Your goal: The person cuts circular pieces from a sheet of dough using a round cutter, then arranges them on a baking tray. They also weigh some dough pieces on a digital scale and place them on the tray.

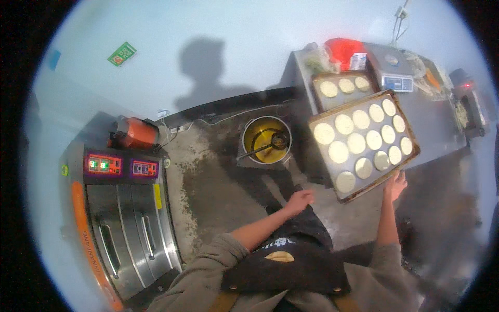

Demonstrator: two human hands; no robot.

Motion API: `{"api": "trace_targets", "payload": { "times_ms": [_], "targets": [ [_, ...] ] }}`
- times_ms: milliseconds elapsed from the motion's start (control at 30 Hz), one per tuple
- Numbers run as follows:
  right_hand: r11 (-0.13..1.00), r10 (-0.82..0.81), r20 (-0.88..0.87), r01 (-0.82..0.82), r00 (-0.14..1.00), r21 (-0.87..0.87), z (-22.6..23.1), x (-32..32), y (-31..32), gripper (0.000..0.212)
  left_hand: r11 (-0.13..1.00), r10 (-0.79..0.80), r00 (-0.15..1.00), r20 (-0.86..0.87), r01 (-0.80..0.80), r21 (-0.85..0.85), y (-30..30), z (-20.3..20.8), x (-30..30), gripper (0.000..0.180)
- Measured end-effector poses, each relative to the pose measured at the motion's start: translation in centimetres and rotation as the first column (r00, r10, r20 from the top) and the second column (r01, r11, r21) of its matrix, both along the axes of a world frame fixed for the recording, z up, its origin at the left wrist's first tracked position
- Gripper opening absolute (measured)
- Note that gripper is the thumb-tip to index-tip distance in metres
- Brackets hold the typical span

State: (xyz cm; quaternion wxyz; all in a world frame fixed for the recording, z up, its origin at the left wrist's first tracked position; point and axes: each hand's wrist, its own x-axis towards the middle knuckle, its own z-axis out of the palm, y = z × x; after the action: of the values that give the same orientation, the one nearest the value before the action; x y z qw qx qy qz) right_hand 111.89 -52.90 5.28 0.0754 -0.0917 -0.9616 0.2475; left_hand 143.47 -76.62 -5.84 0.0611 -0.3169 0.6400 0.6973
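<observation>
**Tray of dough rounds held at the right, by the tabletop**

Right hand raised under the near edge of a large baking tray, fingers spread against its rim, bearing it. Tray tilted, loaded with rows of pale flat dough rounds, its far corner over the edge of a grey tabletop. Left hand free and apart from the tray, down to the left over the concrete floor, fingers loosely curled, holding nothing.

Farther along the tabletop, a second, smaller tray with three more rounds, a digital scale just right of it, and a red plastic bag at the far end. On the floor left of the tabletop, a round metal pot of yellow liquid with a ladle resting in it. At the near left, a steel deck oven with lit control panels and an orange trim strip; an orange container just beyond it by the wall. A shadow of a person on the pale wall. Dark apron and olive sleeves at the lower edge.
</observation>
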Motion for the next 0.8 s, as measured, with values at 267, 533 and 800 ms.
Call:
{"api": "trace_targets", "payload": {
  "times_ms": [267, 533, 800],
  "targets": [
    [0.643, 0.75, -0.022, -0.738, 0.661, -0.205, -2.1, 17.3, -17.4, 0.043, 0.929, 0.37, 0.848, 0.38, -0.345, -0.134, -18.0, -8.0, 22.6, 0.03],
    [-0.05, 0.945, 0.232, -0.799, -0.232, -0.599, -4.9, 25.9, -42.8, 0.036, 0.35, 0.791, 0.178, 0.585, -0.917, -0.193, -14.5, -3.8, 40.2, 0.027],
    [-0.709, 0.662, -0.267, -0.469, -0.7, -0.527, 0.5, 51.1, -47.6, 0.028, -0.265, 0.963, -0.222, 0.15, -0.701, 0.662, -6.8, 6.0, 33.8, 0.06]
  ]
}}
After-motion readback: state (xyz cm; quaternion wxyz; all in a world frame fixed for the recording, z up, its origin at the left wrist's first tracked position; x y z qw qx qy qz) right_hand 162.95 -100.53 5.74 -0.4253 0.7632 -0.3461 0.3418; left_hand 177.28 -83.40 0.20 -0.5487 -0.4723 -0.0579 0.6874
